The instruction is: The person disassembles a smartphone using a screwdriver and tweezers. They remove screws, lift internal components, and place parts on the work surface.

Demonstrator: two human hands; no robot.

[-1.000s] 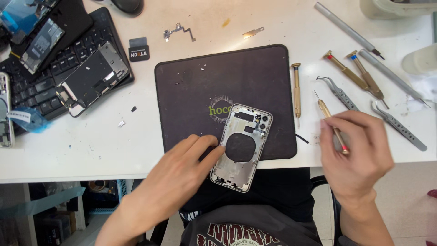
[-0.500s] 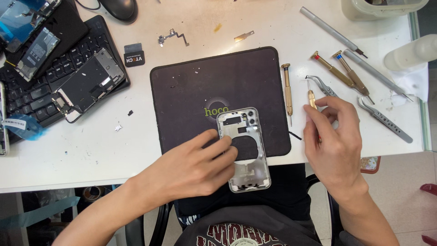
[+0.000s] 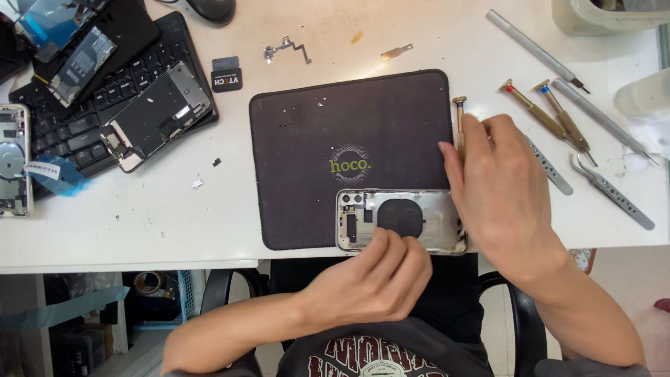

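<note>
Phone housing (image 3: 412, 220), an open silver back shell with a dark round coil in its middle, lies lengthwise along the near edge of the black work mat (image 3: 335, 126), camera cutout toward the mat's left side. Fingers of the left hand (image 3: 373, 276) curl loosely together over the shell's near rim, their tips resting on it just below the coil; the grip looks like a steadying touch, and whether the thumb pinches the underside cannot be seen. Fingers of the right hand (image 3: 499, 188) lie close together and bent, their tips at the mat's right edge on a brass-handled screwdriver (image 3: 459, 115) whose top sticks out above them; how firmly they clamp it is hidden by the back of the hand. That hand's heel covers the shell's right end.

Just right of the mat, partly under the right hand, a steel pry tool (image 3: 551, 167) lies slanted. Farther right of the mat are two more brass screwdrivers (image 3: 541, 115), curved tweezers (image 3: 611, 192) and a long grey rod (image 3: 534, 49). Above the mat sit a small flex cable part (image 3: 286, 50) and a thin metal strip (image 3: 396, 52). Well left of the mat, a black keyboard (image 3: 77, 132) carries a stripped phone assembly (image 3: 157, 115).
</note>
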